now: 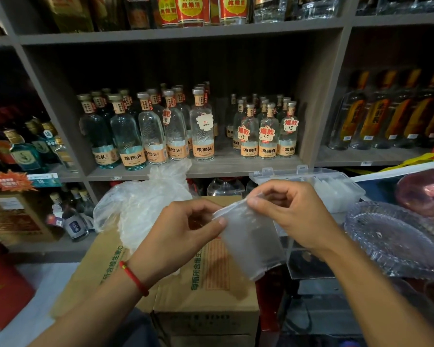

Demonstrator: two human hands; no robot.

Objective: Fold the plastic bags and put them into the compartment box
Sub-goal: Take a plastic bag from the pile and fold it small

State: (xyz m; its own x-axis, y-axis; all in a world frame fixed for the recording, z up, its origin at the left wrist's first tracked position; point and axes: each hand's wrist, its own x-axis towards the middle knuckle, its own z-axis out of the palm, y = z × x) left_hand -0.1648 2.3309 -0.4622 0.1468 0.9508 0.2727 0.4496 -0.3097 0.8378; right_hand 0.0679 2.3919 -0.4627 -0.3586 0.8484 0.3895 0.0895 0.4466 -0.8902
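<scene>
Item: small plastic bag [251, 244], held at centre frame. Left hand [183, 231] and right hand [291, 214] each pinch its top edge. Compartment box [336, 186] open at 1 o'clock. Risk: slick film may slip from the pinch, leaving a crooked fold.

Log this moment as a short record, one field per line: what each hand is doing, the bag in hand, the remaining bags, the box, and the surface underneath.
left hand: left hand pinches the upper left edge of the small plastic bag
right hand: right hand pinches its upper right edge
bag in hand: held up in the air, hanging flat, translucent
remaining bags: crumpled heap of plastic bags on the cardboard carton
box: clear compartment box, lid open, behind the right hand
</scene>
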